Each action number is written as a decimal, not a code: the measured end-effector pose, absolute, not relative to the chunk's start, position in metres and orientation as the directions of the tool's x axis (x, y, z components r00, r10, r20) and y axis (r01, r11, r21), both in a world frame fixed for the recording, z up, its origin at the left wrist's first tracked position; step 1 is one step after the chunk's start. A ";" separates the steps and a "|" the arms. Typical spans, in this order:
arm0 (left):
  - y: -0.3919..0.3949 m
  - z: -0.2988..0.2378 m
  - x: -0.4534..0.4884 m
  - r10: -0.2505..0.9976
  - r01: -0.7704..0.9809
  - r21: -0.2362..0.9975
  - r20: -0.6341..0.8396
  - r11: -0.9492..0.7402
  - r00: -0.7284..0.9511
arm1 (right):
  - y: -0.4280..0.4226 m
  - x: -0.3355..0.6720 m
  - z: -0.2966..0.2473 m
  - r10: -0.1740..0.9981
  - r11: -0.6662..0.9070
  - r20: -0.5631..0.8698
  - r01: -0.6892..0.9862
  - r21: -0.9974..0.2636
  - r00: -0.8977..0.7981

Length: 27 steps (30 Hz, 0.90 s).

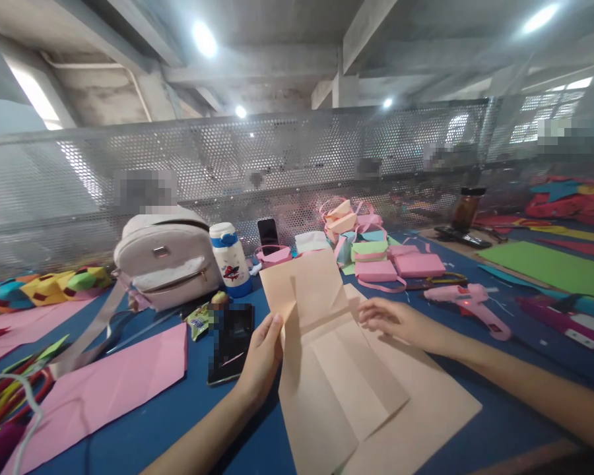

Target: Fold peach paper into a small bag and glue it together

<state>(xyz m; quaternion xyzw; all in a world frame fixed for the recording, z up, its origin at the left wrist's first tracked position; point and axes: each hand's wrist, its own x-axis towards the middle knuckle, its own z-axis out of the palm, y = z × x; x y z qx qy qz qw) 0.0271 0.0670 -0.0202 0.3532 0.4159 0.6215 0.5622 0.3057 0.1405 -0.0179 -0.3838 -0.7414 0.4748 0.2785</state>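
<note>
A large peach sheet of paper [321, 396] with several crease lines and cut flaps stands partly raised in front of me. My left hand [263, 356] pinches its left edge, thumb on the near side. Beside the right edge is my right hand [389, 322], fingers spread and slightly curled, with nothing visible in them. Whether those fingertips touch the paper I cannot tell. Under the creased sheet lies another flat peach sheet [440, 406], partly covered.
Left are a dark tablet [235, 340], pink paper [129, 379], a white backpack [171, 264] and a bottle [230, 260]. Small folded paper bags [376, 270] stand behind the sheet. A pink glue gun [468, 300] and green paper [554, 264] lie right. A perforated metal partition [287, 158] closes the back.
</note>
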 end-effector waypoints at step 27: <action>0.057 -0.013 0.034 0.980 -0.328 0.944 -0.103 0.041 -0.172 | 0.139 0.233 -0.024 0.877 0.233 0.145 0.142 -0.962 -0.458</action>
